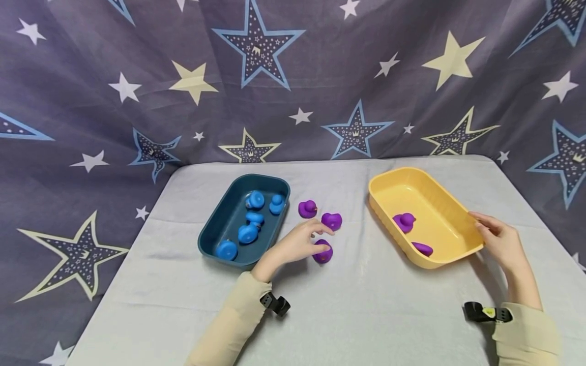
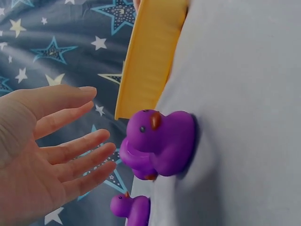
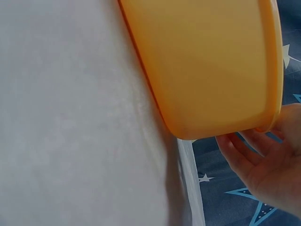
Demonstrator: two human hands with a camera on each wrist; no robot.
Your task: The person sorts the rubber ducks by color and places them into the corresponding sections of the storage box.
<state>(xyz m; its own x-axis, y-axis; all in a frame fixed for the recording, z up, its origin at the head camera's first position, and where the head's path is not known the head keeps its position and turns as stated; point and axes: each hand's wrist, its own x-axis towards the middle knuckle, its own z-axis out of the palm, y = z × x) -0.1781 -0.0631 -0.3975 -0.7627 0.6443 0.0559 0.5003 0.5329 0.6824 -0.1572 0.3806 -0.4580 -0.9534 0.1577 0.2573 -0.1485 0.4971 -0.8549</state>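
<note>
- The yellow tub [image 1: 444, 218] sits on the cloth-covered surface [image 1: 375, 310], set at an angle.
- At the tub's right edge, the right hand [image 1: 503, 243] grips the rim, its fingers [image 3: 233, 155] against the outer wall near a corner in the right wrist view.
- Well to the left of the yellow tub, the left hand [image 1: 302, 240] hangs above a small group of ducks. Its fingers [image 2: 89, 176] are spread and loose, grasping nothing; the left wrist view shows a gap between them and the ducks.
- That group, left of the yellow tub, is three purple ducks: a far duck [image 1: 306, 209], a middle duck [image 1: 333, 221] nearest to the tub, and a near duck [image 1: 323, 254] below the left thumb in the head view.
- Inside the yellow tub, toward its left side, lie two more purple pieces: an upright duck [image 1: 404, 222] and, closer to the person, a piece [image 1: 422, 249] partly hidden by the wall.
- Farther left of the yellow tub, past the loose ducks, stands a teal tub [image 1: 235, 213] with five blue toys [image 1: 247, 234] scattered in it.
- Behind the yellow tub hangs a star-patterned fabric [image 1: 316, 66].
</note>
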